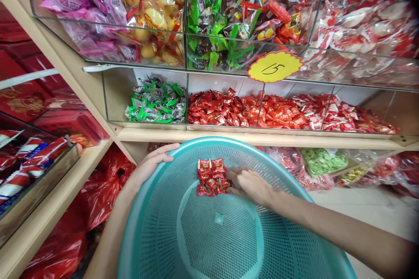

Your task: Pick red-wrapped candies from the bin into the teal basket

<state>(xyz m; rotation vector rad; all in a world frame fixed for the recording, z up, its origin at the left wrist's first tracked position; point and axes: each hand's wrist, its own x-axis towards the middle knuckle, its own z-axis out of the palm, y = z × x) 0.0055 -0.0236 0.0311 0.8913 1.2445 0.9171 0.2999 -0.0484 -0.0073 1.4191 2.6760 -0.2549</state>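
A large teal plastic basket [157, 218] with perforated walls is tilted so that its inside faces me. My left hand [155, 161] grips its upper left rim, fingers hooked over the edge. Inside, a small cluster of red-wrapped candies [212, 178] lies in rows against the far wall, just above the round base. Reaching in from the right, my right hand [250, 185] is at the cluster's right edge. Its fingers are bent and blurred, so whether they pinch a candy is unclear.
Behind the basket, a wooden shelf [262, 136] carries clear bins of red-wrapped sweets [216, 107] and green-and-silver sweets [159, 100]. Larger packaged snacks [153, 13] fill the bins above, with a yellow price tag [275, 66] in front. Red bags [101, 187] hang at left; more packets [322, 160] sit below the shelf.
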